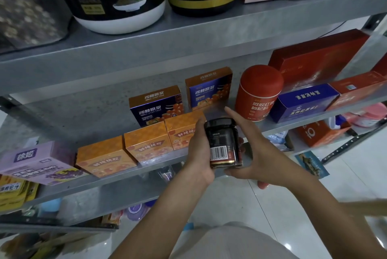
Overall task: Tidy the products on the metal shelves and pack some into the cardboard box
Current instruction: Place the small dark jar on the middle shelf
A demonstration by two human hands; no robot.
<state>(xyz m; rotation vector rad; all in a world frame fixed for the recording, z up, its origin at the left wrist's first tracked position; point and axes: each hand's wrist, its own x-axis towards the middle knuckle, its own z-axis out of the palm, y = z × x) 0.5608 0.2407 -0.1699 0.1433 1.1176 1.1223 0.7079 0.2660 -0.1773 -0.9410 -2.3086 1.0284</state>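
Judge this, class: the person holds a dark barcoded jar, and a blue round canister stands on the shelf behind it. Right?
No. The head view shows the round canister is red, not blue. It stands on the shelf behind the dark barcoded jar held in hand.

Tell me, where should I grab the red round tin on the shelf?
Wrap your hand round the straight lower body of the red tin, coming from the front-left: its domed lid looks slippery, and the blue box crowds its right side.
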